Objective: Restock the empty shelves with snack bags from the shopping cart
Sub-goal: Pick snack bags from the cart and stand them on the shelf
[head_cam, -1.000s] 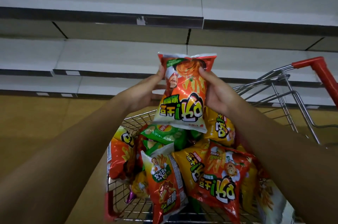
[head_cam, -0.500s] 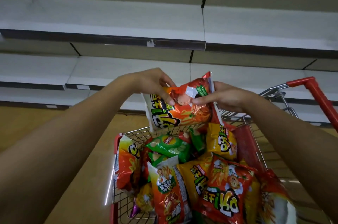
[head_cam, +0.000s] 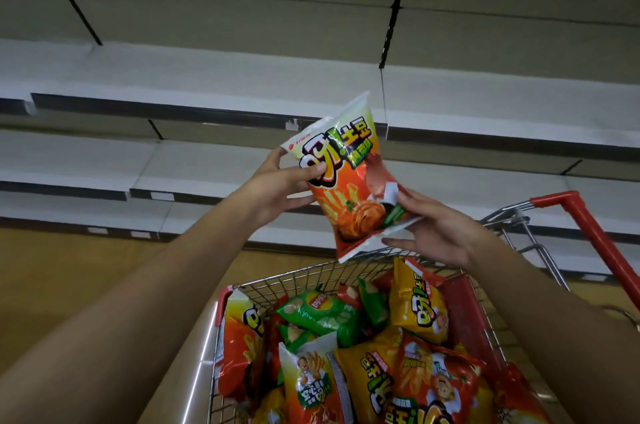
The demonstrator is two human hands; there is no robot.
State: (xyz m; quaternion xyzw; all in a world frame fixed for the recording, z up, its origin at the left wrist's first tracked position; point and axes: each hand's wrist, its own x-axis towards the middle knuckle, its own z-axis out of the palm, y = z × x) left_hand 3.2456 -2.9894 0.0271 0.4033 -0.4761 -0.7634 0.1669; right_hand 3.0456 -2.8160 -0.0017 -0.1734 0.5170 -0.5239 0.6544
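Observation:
An orange-and-white snack bag (head_cam: 349, 181) is held up in the air between the cart and the shelves, its top end tilted up and to the right. My left hand (head_cam: 280, 186) grips its upper left edge, thumb on the printed front. My right hand (head_cam: 436, 233) holds its lower right corner, fingers spread under the bag. Below, the wire shopping cart (head_cam: 311, 279) holds several more snack bags, orange, yellow and green (head_cam: 322, 314). White shelves (head_cam: 207, 77) run across the view behind the bag, bare.
The cart's red handle (head_cam: 595, 236) rises at the right, close to my right forearm. Black uprights (head_cam: 394, 7) divide the shelf bays. Lower shelf tiers (head_cam: 69, 153) step down on the left above a tan floor (head_cam: 69, 271).
The bag has been turned right way up and lifted from just above the cart toward the shelves. Both hands kept hold of it. My view has tipped upward.

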